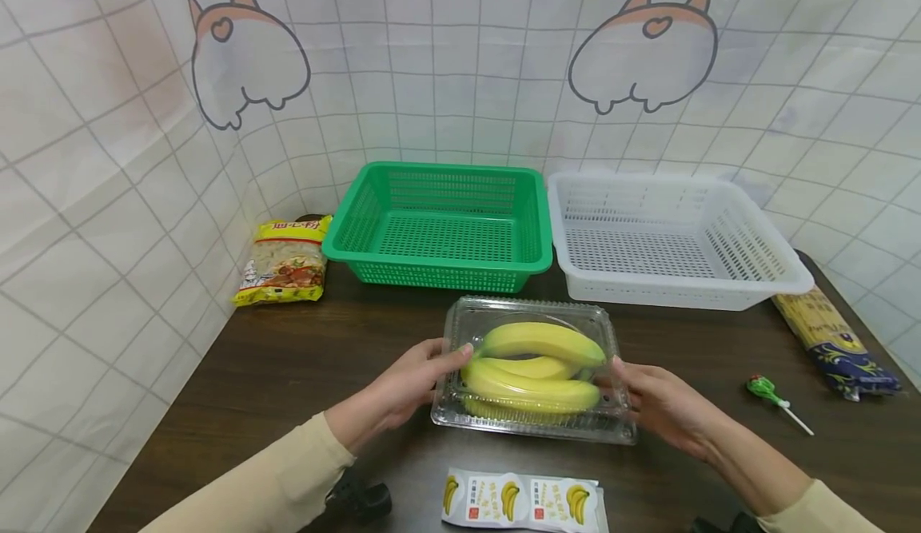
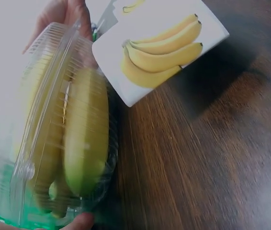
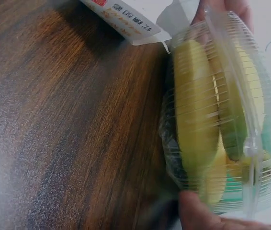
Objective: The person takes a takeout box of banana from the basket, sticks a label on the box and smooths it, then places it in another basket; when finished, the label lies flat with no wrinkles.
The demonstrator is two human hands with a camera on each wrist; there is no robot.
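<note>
A clear plastic clamshell box point(image 1: 547, 431) with several yellow bananas point(image 1: 532, 393) inside is held between both hands in the head view. My left hand point(image 1: 403, 385) grips its left side, thumb on the upper face. On the opposite side, my right hand point(image 1: 665, 405) holds the edge, its fingers partly hidden by the box. In both wrist views the lid looks closed over the bananas point(image 2: 86, 134). Whether the box touches the table cannot be told. A white packet with printed bananas point(image 1: 521, 503) lies in front of it.
Behind the box stand a green basket point(image 1: 439, 271) and a white basket point(image 1: 676, 292), side by side. A yellow food bag point(image 1: 284, 265) is at the left. To the right lie a green-wrapped lollipop point(image 1: 766, 389) and a yellow-and-blue package point(image 1: 838, 341). Tile-patterned cloth point(image 1: 460, 61) surrounds the dark table.
</note>
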